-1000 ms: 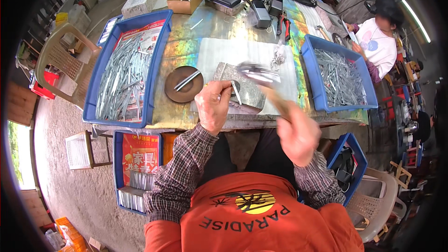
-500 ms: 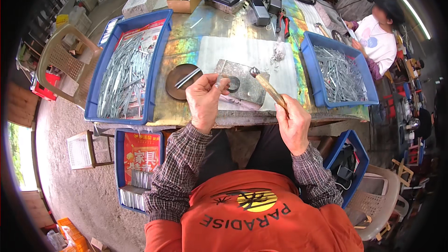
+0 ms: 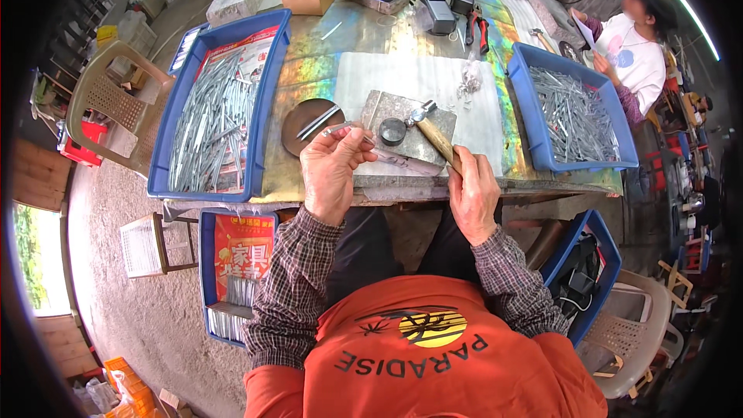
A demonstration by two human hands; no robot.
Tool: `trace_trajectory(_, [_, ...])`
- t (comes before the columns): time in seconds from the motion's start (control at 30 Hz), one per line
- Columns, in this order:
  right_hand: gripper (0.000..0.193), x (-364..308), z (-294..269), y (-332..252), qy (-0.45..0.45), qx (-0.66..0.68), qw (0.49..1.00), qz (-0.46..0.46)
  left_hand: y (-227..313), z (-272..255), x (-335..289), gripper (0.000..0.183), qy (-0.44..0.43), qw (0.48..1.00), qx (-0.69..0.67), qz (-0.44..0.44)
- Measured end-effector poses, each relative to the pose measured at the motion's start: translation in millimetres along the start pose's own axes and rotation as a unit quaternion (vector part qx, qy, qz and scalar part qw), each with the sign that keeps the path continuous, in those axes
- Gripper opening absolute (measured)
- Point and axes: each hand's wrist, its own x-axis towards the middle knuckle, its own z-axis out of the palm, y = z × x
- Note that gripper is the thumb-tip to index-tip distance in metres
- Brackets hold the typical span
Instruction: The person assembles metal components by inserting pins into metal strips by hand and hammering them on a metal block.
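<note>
My left hand (image 3: 331,178) pinches a thin metal strip (image 3: 340,131), held level just over the table's near edge. In my right hand (image 3: 474,193) is a hammer (image 3: 437,139), gripped by its wooden handle, its metal head over a grey stone block (image 3: 379,108). A small dark round piece (image 3: 393,132) sits on the block, between my hands. To the left of it, a brown round disc (image 3: 292,125) carries a few bright metal strips (image 3: 319,121). The block rests on a white sheet (image 3: 356,70).
Blue trays of metal strips stand on the table at left (image 3: 282,54) and right (image 3: 628,162). Pliers (image 3: 484,35), cables and an open cardboard box (image 3: 306,1) lie at the back. Blue bins flank my legs. Another person (image 3: 631,54) sits at the far right, holding paper.
My left hand has turned the metal strip from upright to nearly level. My right hand has drawn the hammer slightly left and lower. The view has shifted a little.
</note>
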Motion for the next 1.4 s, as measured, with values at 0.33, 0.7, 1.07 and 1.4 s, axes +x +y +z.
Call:
trace_trajectory(0.33, [0.049,25.1,-26.0,-40.8,-0.032,0.102,0.988,-0.108,-9.2,13.5,-27.0,0.009,-0.054,0.985,0.163,0.019])
trace_trajectory(0.7, [0.032,26.5,-15.7,-56.9,-0.037,0.141,0.969,-0.198,-12.1,21.3,-54.4,0.022,-0.109,0.944,0.303,0.073])
trace_trajectory(1.07, [0.02,18.2,-12.7,-56.4,-0.063,0.225,0.96,-0.153,-15.3,14.8,-60.5,0.023,-0.118,0.95,0.281,0.064])
trace_trajectory(1.4, [0.012,17.9,-11.3,-46.7,-0.095,0.341,0.932,-0.074,-3.5,25.7,-63.2,0.023,-0.15,0.866,0.452,0.152])
